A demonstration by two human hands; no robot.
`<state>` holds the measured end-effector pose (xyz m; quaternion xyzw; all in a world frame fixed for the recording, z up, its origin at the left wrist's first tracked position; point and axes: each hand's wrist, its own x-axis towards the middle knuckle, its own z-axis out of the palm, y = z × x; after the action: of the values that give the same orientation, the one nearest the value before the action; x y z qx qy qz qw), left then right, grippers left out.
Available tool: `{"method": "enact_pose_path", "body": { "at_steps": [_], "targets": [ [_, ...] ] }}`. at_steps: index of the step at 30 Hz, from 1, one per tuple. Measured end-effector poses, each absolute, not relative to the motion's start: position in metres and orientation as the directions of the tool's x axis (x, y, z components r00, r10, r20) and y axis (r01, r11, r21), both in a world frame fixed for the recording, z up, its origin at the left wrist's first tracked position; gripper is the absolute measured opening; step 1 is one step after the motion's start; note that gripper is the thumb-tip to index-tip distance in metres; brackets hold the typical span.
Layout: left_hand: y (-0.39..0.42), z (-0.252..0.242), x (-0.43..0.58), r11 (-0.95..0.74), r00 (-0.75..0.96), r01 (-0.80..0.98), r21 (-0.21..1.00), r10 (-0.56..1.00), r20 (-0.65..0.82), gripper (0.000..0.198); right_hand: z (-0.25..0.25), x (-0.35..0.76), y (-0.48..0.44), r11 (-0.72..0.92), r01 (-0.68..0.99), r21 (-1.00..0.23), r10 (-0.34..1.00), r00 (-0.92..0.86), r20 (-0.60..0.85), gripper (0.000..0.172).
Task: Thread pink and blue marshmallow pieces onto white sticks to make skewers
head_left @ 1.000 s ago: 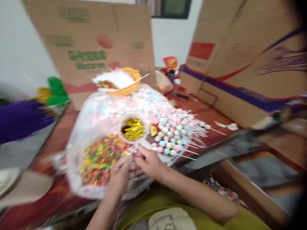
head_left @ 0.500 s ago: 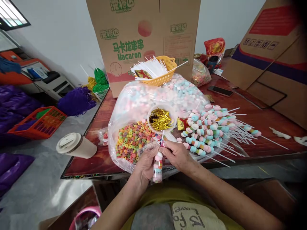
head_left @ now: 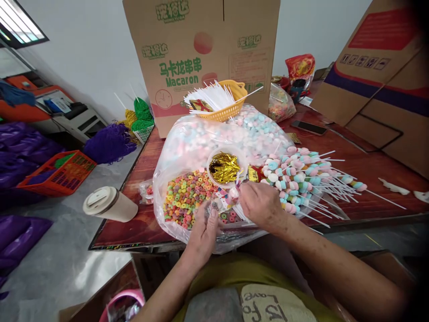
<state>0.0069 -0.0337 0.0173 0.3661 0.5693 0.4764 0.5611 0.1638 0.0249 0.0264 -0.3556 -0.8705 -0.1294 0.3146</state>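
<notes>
My right hand (head_left: 261, 206) is closed round a marshmallow skewer in a clear wrapper. A pale pink marshmallow (head_left: 233, 192) and a purple bit of wrapping show beside its fingers; the rest is hidden or blurred. My left hand (head_left: 203, 230) has thumb and fingers apart, its fingertips by a crinkled clear wrapper (head_left: 214, 206); whether they touch it I cannot tell. Behind the hands lie dotted printed wrappers (head_left: 221, 194), a round tub (head_left: 209, 157) of gold twist ties (head_left: 224, 167), and colourful cereal rings (head_left: 182, 197) on a clear plastic bag (head_left: 161, 179).
Marshmallow skewers (head_left: 301, 174) are heaped at the right, white sticks outward. A yellow basket (head_left: 221, 114) of white sticks (head_left: 211, 98) rests on a bag of marshmallows (head_left: 201, 138). A lidded cup (head_left: 112, 205) stands left, a phone (head_left: 308, 127) lies right, and cardboard boxes (head_left: 214, 49) rise behind.
The hands have come apart. My right hand has moved right with the wrapped skewer, while my left hand has let go of it. The skewer no longer hangs between them.
</notes>
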Motion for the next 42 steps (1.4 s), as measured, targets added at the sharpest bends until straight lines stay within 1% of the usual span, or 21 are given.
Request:
{"method": "enact_pose_path", "body": {
  "at_steps": [2,3,4,6,7,8,10,12,15,17,20,23,26,30,32,33,35,37,39,41,42],
  "targets": [
    [-0.032,0.033,-0.007,0.438,0.085,-0.266,0.859,0.898,-0.432,0.081,0.027,0.158,0.017,0.812,0.584,-0.008,0.462,-0.634,0.62,0.029],
    [-0.03,0.042,-0.015,0.453,0.131,-0.357,0.817,0.89,-0.436,0.086,0.027,0.154,0.013,0.858,0.511,-0.06,0.445,-0.679,0.584,0.026],
    [-0.028,0.05,-0.025,0.375,0.092,-0.444,0.814,0.922,-0.375,0.085,0.027,0.15,0.009,0.868,0.464,-0.175,0.479,-0.694,0.538,0.024],
    [-0.025,0.061,-0.041,0.218,-0.024,-0.495,0.841,0.964,-0.263,0.084,0.027,0.145,0.006,0.729,0.464,-0.503,0.673,-0.618,0.405,0.023],
    [-0.025,0.062,-0.046,0.216,-0.014,-0.46,0.861,0.968,-0.25,0.088,0.028,0.143,0.006,0.618,0.467,-0.632,0.76,-0.559,0.331,0.024],
    [-0.025,0.061,-0.047,0.296,0.073,-0.399,0.868,0.954,-0.292,0.087,0.029,0.141,0.005,0.533,0.461,-0.709,0.812,-0.514,0.276,0.025],
    [-0.027,0.055,-0.044,0.356,0.134,-0.34,0.87,0.935,-0.33,0.075,0.032,0.137,0.005,0.512,0.399,-0.76,0.803,-0.535,0.26,0.024],
    [-0.028,0.049,-0.038,0.335,0.179,-0.369,0.867,0.941,-0.287,0.078,0.032,0.132,0.004,0.484,0.31,-0.818,0.774,-0.588,0.235,0.02],
    [-0.029,0.041,-0.036,0.176,0.033,-0.45,0.875,0.983,-0.181,0.078,0.031,0.126,0.006,0.201,0.21,-0.957,0.862,-0.501,0.071,0.02],
    [-0.03,0.034,-0.037,0.132,-0.071,-0.326,0.936,0.984,-0.163,0.057,0.03,0.125,0.007,0.08,0.167,-0.983,0.897,-0.443,-0.002,0.021],
    [-0.034,0.022,-0.03,0.236,0.028,-0.128,0.963,0.972,-0.234,0.038,0.028,0.124,0.003,0.149,0.169,-0.974,0.898,-0.435,0.061,0.021],
    [-0.038,0.017,-0.011,0.324,0.13,-0.24,0.915,0.945,-0.3,0.042,0.025,0.122,-0.002,0.212,0.27,-0.939,0.902,-0.424,0.081,0.023],
    [-0.035,0.022,0.006,0.369,0.12,-0.395,0.841,0.928,-0.351,0.039,0.02,0.122,-0.003,0.118,0.379,-0.918,0.901,-0.43,-0.062,0.026],
    [-0.023,0.025,0.007,0.289,-0.037,-0.412,0.864,0.942,-0.333,0.028,0.012,0.137,-0.001,0.037,0.419,-0.907,0.83,-0.519,-0.206,0.034],
    [-0.02,0.021,0.007,0.18,-0.169,-0.263,0.948,0.959,-0.229,0.024,0.01,0.15,-0.003,0.061,0.408,-0.911,0.807,-0.558,-0.195,0.033],
    [-0.02,0.018,0.009,0.141,-0.162,-0.12,0.983,0.974,-0.159,0.025,0.009,0.156,-0.004,0.079,0.369,-0.926,0.813,-0.561,-0.154,0.029],
    [-0.023,0.011,0.022,0.054,0.05,0.258,0.965,0.996,-0.07,0.027,0.005,0.169,-0.008,0.075,0.246,-0.966,0.865,-0.499,-0.06,0.026],
    [-0.025,0.006,0.04,-0.133,0.353,0.58,0.803,0.93,-0.101,0.029,-0.005,0.187,-0.016,0.005,0.113,-0.994,0.932,-0.361,-0.036,0.029],
    [-0.02,0.005,0.052,-0.313,0.51,0.771,0.554,0.824,-0.245,0.033,-0.024,0.219,-0.03,-0.072,0.052,-0.996,0.987,-0.138,-0.078,0.028],
    [-0.008,0.007,0.05,-0.344,0.435,0.887,0.307,0.845,-0.31,0.037,-0.051,0.269,-0.053,-0.103,0.084,-0.991,0.98,0.177,-0.087,0.023],
    [0.0,0.008,0.044,-0.315,0.367,0.923,0.219,0.892,-0.264,0.036,-0.067,0.299,-0.069,-0.13,0.177,-0.976,0.937,0.342,-0.063,0.022]
  ]
}}
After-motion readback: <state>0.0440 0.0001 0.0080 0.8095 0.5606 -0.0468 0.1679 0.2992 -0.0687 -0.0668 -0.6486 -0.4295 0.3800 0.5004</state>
